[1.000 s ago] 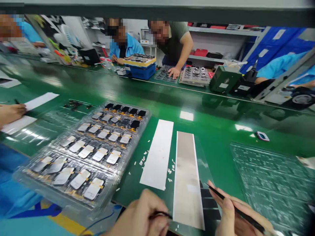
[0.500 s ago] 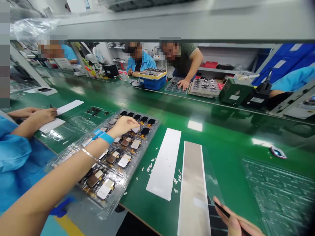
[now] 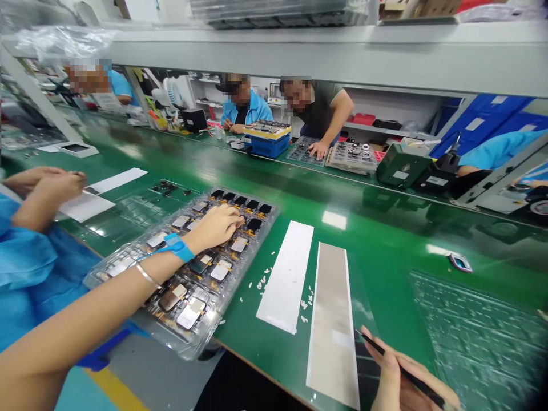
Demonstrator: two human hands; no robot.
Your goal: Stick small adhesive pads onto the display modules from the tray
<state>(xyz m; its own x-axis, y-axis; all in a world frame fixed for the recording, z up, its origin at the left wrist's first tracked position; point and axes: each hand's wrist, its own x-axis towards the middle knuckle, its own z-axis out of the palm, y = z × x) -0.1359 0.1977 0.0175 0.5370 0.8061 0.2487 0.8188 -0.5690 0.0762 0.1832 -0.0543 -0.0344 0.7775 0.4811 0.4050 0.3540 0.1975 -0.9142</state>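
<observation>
My left hand (image 3: 216, 226) reaches out over a clear plastic tray (image 3: 240, 285) filled with several small flat display parts. Its fingers are pinched together on one part near the tray's far end; what they hold is too small to name. A blue wrist strap and a thin bracelet sit on that arm. At the bottom right, my right hand (image 3: 402, 382) is closed round black tweezers (image 3: 385, 354), which point left towards a silver strip (image 3: 331, 308). A white strip (image 3: 286, 274) lies beside the silver strip on the green belt.
An empty clear tray (image 3: 479, 331) lies at the right, with a small part (image 3: 459, 262) beyond it. A neighbour's hands (image 3: 47, 185) rest on white paper at the left. Across the belt two people work by a blue-and-yellow box (image 3: 265, 140) and part trays.
My left hand left the near edge and stretched out to the far end of the parts tray, then closed its fingers there. The view lifted upward. My right hand kept the tweezers.
</observation>
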